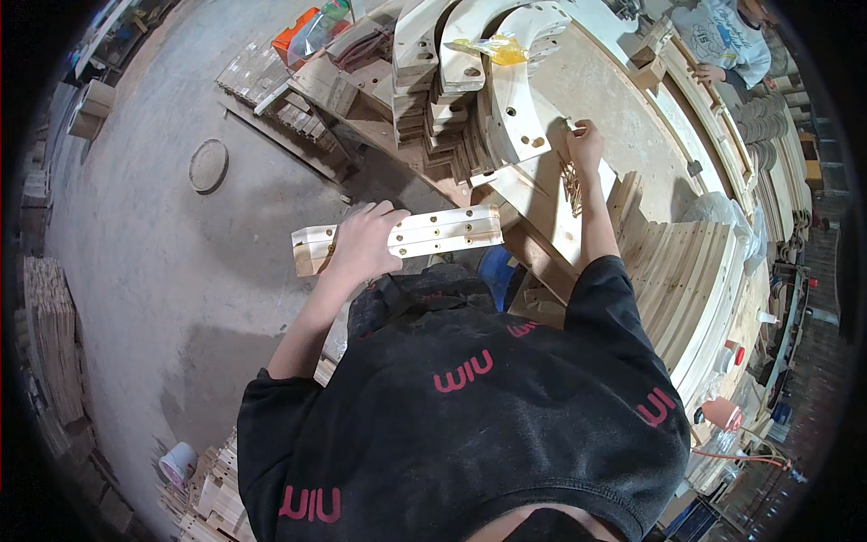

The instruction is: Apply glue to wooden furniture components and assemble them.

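Observation:
My left hand (366,239) is wrapped over a pale wooden piece (452,229) with rows of drilled holes, some with metal-looking rims. This piece is held out in front of my body, beside the bench. My right hand (587,149) is over the bench with fingertips pinched together; what they hold, if anything, is too small to make out. Just below that hand lies a pile of brass-coloured screws (572,191) on a pale board (551,212). Left of it stand stacked curved wooden parts (519,104) with holes, and a yellow-and-clear plastic bag (508,51) lies on top.
A row of stacked wooden slats (682,271) stands right of my right arm. Another person (722,45) is at the far right by a wooden frame (700,99). A round disc (209,165) lies on the floor, and a white bucket (178,462) stands lower left.

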Demonstrator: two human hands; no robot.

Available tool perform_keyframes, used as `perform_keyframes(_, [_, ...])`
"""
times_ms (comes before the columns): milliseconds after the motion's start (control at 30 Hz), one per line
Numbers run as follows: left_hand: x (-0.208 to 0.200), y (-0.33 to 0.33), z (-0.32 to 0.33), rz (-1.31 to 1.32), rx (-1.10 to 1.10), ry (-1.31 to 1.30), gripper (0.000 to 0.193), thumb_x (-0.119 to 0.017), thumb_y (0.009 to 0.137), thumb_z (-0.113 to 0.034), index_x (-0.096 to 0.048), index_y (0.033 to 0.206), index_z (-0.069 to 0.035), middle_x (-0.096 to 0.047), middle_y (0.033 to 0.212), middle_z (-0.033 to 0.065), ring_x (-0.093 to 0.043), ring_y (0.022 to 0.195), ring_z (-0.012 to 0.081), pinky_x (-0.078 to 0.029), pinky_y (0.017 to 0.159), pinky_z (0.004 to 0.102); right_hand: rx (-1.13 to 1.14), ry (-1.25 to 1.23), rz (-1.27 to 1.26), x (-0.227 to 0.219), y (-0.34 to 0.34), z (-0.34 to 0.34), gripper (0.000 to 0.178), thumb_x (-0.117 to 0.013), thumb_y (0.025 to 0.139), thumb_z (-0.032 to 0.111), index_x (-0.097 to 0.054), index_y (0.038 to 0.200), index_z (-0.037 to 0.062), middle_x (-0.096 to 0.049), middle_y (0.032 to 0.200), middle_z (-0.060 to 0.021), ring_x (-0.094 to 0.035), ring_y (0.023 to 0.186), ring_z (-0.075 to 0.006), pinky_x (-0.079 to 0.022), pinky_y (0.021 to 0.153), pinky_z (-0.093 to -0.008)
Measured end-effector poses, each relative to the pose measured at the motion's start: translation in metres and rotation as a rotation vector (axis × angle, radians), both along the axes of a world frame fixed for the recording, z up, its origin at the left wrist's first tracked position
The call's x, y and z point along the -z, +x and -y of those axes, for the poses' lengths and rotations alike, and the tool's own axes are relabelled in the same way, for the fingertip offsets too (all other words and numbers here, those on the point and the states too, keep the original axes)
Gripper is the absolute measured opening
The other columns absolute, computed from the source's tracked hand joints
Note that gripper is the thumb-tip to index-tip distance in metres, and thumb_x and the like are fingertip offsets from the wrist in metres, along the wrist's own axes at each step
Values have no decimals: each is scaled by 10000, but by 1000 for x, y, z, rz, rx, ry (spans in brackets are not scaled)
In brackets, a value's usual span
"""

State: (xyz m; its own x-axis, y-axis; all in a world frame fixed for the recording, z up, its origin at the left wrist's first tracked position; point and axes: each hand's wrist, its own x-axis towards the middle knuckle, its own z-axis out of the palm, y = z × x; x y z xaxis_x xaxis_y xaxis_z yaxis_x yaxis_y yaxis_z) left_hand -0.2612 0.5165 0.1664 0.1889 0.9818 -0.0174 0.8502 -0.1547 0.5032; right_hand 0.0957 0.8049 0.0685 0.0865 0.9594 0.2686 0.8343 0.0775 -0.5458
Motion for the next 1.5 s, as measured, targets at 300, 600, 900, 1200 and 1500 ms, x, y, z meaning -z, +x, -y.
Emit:
perform_keyframes(300, [-6, 2, 0, 20, -10, -23, 538, -722, 488, -134, -631, 1015, -78, -570, 877, 80, -569, 876, 279, -481, 782, 371, 61, 61, 61, -7, -5, 2, 229, -608, 698, 120, -649, 909, 43, -672, 739, -139, -661, 703, -289, -512, 642, -371])
perform_keyframes(600, [-6, 2, -4, 16, -8, -32, 535, -723, 496, -134, -629, 1020, -81, -570, 882, 78, -572, 873, 276, -484, 777, 371, -169, -99, -404, -68, -16, 46, 252, -667, 745, 3, -594, 984, -32, -675, 858, -124, -652, 770, -156, -512, 675, -256])
perform_keyframes(900, [-5, 4, -11, -28, 16, -45, 518, -716, 498, -124, -634, 1008, -87, -569, 885, 73, -577, 874, 267, -486, 760, 369, -508, -444, -629, -135, -77, 166, 235, -660, 780, -56, -590, 998, -9, -663, 893, -69, -642, 868, -124, -519, 809, -255])
perform_keyframes(1200, [3, 7, -12, -68, 57, -39, 568, -715, 496, -153, -615, 1053, -100, -559, 897, 75, -579, 887, 275, -492, 762, 371, -596, -392, -468, -126, -112, 216, 175, -675, 792, 12, -625, 957, -17, -676, 860, -72, -657, 799, -126, -518, 752, -248])
perform_keyframes(1500, [0, 3, -11, -47, 71, -17, 542, -714, 501, -156, -619, 1031, -101, -560, 899, 78, -573, 888, 295, -490, 774, 380, -746, -314, -335, -113, -139, 227, 185, -673, 789, 18, -629, 968, 8, -672, 880, -95, -661, 796, -148, -531, 726, -261])
